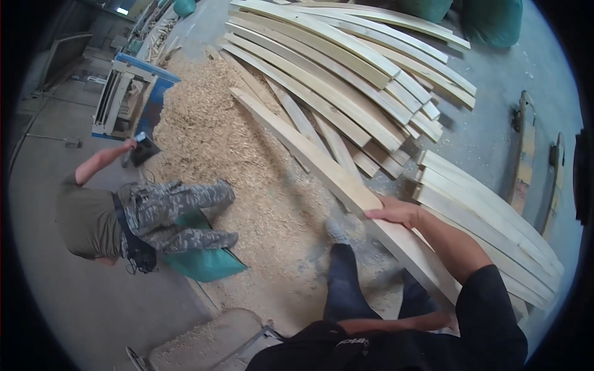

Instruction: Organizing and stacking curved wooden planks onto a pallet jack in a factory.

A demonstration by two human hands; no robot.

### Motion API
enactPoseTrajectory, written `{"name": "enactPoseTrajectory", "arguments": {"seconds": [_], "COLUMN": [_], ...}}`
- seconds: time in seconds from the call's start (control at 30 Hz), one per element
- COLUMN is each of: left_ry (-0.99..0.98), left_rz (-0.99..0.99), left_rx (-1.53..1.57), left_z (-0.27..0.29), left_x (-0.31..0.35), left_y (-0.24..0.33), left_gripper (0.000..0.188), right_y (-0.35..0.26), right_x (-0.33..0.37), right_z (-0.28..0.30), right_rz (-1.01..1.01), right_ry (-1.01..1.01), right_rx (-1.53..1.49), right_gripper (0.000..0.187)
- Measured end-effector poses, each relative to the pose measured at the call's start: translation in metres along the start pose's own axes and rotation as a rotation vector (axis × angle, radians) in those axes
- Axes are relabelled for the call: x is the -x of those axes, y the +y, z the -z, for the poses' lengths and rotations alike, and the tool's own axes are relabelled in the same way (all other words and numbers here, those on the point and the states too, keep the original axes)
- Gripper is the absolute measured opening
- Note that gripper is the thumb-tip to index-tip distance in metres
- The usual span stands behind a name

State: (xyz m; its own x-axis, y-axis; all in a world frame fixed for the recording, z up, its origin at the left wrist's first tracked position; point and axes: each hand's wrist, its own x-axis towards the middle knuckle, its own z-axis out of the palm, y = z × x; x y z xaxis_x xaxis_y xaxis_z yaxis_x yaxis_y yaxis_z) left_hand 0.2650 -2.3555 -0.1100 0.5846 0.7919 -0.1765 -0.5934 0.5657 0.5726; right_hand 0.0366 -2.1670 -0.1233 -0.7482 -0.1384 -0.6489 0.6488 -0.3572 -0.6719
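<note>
A long pale wooden plank (pixel 309 157) slants across in front of me, from near my body out over the heap of shavings. My right hand (pixel 396 211) is closed on it about two-thirds of the way toward me, the thumb along its upper face. Across my waist reaches my left forearm, and my left hand (pixel 444 321) meets the plank's near end. The fingers of that hand are mostly hidden, but it appears to grip the end from below.
Stacked planks (pixel 322 68) lie ahead, with another pile (pixel 489 216) at my right. Wood shavings (pixel 204 123) cover the floor. To the left, a person (pixel 93 213) in camouflage trousers holds a dark scoop-like tool (pixel 145 150), with a green bag (pixel 207 264) between the legs. A blue-framed machine (pixel 127 99) stands beyond.
</note>
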Motion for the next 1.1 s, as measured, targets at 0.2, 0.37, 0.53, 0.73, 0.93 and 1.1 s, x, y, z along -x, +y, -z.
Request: {"name": "enactPoseTrajectory", "arguments": {"seconds": [0.2, 0.37, 0.53, 0.73, 0.93, 1.1], "left_ry": [-0.055, 0.328, 1.102, 1.401, 1.584, 1.593], "left_rz": [0.013, 0.301, -0.284, -0.23, -0.192, -0.309], "left_rx": [-0.976, -1.073, 0.462, 0.517, 0.567, 0.553], "left_z": [-0.001, 0.21, 0.405, 0.505, 0.478, 0.419], "left_x": [-0.014, 0.126, 0.27, 0.252, 0.241, 0.173], "left_y": [-0.043, -0.049, 0.031, 0.11, 0.125, 0.134], "left_gripper": [0.058, 0.022, 0.042, 0.103, 0.098, 0.093], "right_y": [0.093, 0.16, 0.175, 0.151, 0.126, 0.141], "right_x": [0.164, 0.309, 0.4, 0.445, 0.396, 0.284], "right_z": [0.012, 0.001, -0.038, -0.061, -0.017, 0.011], "right_rz": [-0.134, -0.391, -0.555, -0.607, -0.758, -0.553], "right_ry": [0.375, 0.484, 0.497, 0.547, 0.355, 0.517], "right_rx": [0.882, 0.989, 1.157, 1.061, 1.027, 0.971], "right_gripper": [0.088, 0.082, 0.076, 0.066, 0.07, 0.075]}}
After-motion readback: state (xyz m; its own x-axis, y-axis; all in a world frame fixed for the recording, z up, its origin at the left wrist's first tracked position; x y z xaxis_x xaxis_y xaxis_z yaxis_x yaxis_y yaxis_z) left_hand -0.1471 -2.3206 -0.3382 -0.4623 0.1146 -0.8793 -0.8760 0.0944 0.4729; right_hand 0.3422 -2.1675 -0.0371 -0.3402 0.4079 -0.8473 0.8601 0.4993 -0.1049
